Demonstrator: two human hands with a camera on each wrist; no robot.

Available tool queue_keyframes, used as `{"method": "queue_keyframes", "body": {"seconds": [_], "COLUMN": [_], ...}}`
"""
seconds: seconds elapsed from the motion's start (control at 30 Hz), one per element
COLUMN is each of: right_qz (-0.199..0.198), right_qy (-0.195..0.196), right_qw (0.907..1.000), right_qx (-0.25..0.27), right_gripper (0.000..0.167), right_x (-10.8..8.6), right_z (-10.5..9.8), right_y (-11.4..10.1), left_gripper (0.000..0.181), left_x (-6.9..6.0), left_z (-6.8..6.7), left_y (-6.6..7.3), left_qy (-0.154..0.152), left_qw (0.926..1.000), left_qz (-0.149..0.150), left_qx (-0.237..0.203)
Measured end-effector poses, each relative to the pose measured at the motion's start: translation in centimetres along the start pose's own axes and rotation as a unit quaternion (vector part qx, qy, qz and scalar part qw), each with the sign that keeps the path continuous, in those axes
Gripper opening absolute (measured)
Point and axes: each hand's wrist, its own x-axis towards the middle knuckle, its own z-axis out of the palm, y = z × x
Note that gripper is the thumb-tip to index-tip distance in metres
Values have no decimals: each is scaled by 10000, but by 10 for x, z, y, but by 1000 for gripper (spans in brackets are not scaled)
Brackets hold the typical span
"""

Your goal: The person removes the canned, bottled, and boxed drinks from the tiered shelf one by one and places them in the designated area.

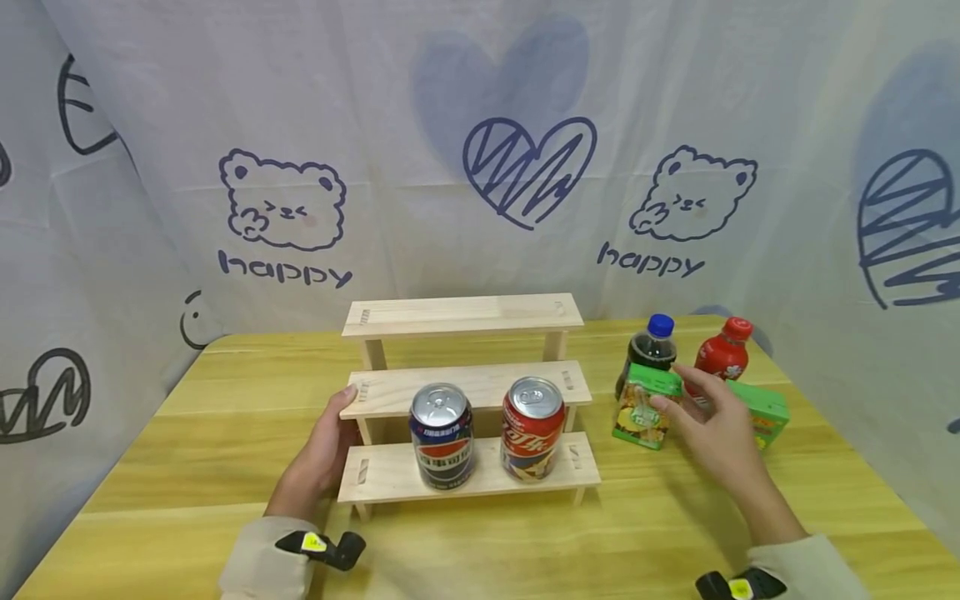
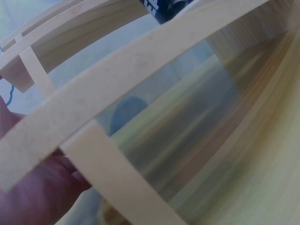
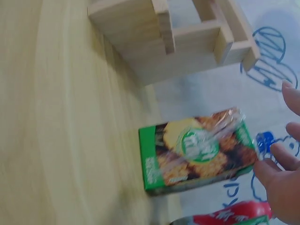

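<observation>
A three-tier wooden display shelf stands on the table, with a dark blue Pepsi can and a red cola can upright on its lowest step. My left hand grips the left end of the middle step; in the left wrist view the shelf's boards partly hide that hand. To the right of the shelf stands a green juice carton with a pictured front. My right hand is at the carton's upper right side, thumb and fingers apart. In the right wrist view the fingers lie by the carton's top end, not wrapped round it.
Behind the carton stands a dark drink bottle with a blue cap. A red bottle is right of it, and a second green carton stands beyond my right hand. A printed white cloth hangs behind the table.
</observation>
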Motion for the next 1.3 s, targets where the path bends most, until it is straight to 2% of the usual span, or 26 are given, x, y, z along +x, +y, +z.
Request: {"method": "queue_keyframes", "body": {"seconds": [0.27, 0.4, 0.63, 0.87, 0.97, 1.13, 1.3], "right_qz": [-260, -381, -367, -489, -410, -120, -130], "right_qy": [-52, -350, -987, -1504, -1641, -1685, -1545], "right_qw": [9996, 9983, 9917, 9802, 9769, 9764, 9794], "right_qx": [49, 282, 742, 1188, 1304, 1347, 1293], "right_gripper": [51, 53, 61, 73, 81, 91, 92], "right_x": [-7, -11, -16, -25, -28, -29, -29], "right_z": [6, 13, 33, 57, 68, 84, 93], "right_y": [-18, -24, -41, -57, -64, -73, -78], "left_gripper": [71, 73, 74, 78, 77, 73, 73], "left_x": [-5, -11, -13, -17, -16, -9, -4], "left_z": [5, 8, 11, 14, 12, 6, 3], "left_y": [3, 8, 13, 17, 15, 9, 3], "left_qy": [7, -50, -5, -121, -160, -110, -104], "left_qw": [9999, 9994, 9995, 9988, 9983, 9994, 9996], "left_qz": [66, 161, 6, 169, 256, 142, 120], "left_qx": [139, 313, 321, 436, 489, 287, 236]}}
